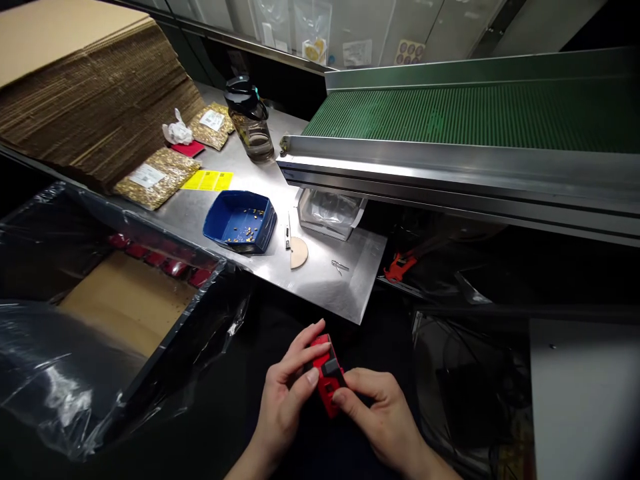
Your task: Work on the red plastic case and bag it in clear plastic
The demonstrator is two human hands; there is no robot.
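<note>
A small red and black plastic part point(330, 375) is held between my two hands, in front of the metal table's edge. My left hand point(287, 390) grips it from the left, thumb on its near face and fingers along its upper end. On the right, my right hand point(377, 407) pinches its lower end between thumb and forefinger. My fingers hide some of the part, and its exact kind does not show. Above the hands, small metal tweezers or a clip point(340, 266) lie near the table corner, with a round wooden disc point(299, 253) and a thin knife-like tool point(288, 235) to their left.
A blue bin point(213, 223) holds small brass-coloured pieces. Left of me stands a plastic-lined crate point(165, 350) with red parts along its far side. A green conveyor point(450, 113) crosses the upper right. Stacked cardboard point(100, 87), a water bottle point(253, 130) and bags point(160, 177) occupy the back.
</note>
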